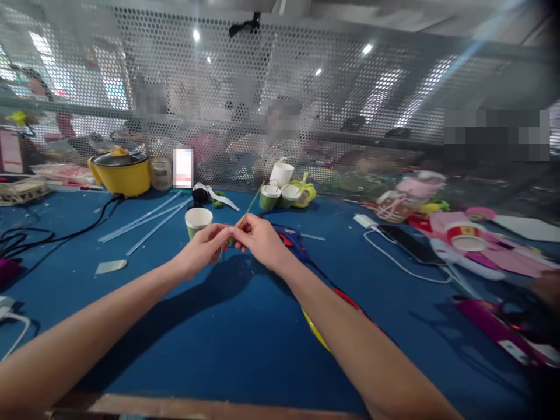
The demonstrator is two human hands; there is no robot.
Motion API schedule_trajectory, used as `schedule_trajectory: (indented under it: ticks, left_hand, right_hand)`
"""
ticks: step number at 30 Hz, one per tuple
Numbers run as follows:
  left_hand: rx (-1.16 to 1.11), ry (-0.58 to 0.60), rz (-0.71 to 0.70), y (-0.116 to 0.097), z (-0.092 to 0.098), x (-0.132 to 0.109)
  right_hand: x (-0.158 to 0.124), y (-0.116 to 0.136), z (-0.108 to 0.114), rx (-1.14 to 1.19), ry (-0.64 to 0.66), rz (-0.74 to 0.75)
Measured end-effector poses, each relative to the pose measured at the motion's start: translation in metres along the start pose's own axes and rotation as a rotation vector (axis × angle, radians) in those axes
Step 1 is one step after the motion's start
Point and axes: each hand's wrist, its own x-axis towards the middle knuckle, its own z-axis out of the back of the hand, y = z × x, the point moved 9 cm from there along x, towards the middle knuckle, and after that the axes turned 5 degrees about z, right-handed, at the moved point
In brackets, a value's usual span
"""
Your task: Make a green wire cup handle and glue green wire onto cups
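Observation:
My left hand (205,248) and my right hand (262,242) meet above the middle of the table, with thumbs and fingertips pinched together. Between them runs a thin green cord (252,202), rising from my right hand toward the back; a short piece hangs below my fingers. Just behind my left hand stands a white paper cup (198,218) with a green lower part. Farther back are two green-wrapped cups (280,197), a tilted white cup (282,173) and a yellow-green cord bundle (305,191). Next to my right wrist lies a blue and red glue gun (295,242), partly hidden.
Translucent glue sticks (144,220) and a pale flat piece (111,266) lie left. A yellow pot (125,172), a jar (161,174) and a perforated metal screen (196,87) stand behind. Right are a phone (411,244), white cable (402,274), pink craft items (485,242) and a purple power strip (492,329).

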Motion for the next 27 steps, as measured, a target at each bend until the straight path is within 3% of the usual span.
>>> schedule_trajectory:
  ticks: [3,7,19,27]
  left_hand:
    - [0.307,-0.120,-0.164,-0.012,0.006,-0.005]
    - [0.489,-0.184,-0.217,-0.013,0.012,-0.007]
    - [0.525,-0.123,-0.228,-0.012,0.013,-0.006]
    - [0.472,-0.137,-0.200,-0.015,0.013,-0.009]
  right_hand:
    - [0.001,-0.001,0.002,0.005,-0.002,0.015]
    - [0.001,-0.008,-0.004,0.069,0.046,-0.046]
    - [-0.004,-0.016,-0.016,0.078,0.176,-0.163]
    - [-0.003,-0.014,-0.012,0.022,0.128,-0.122]
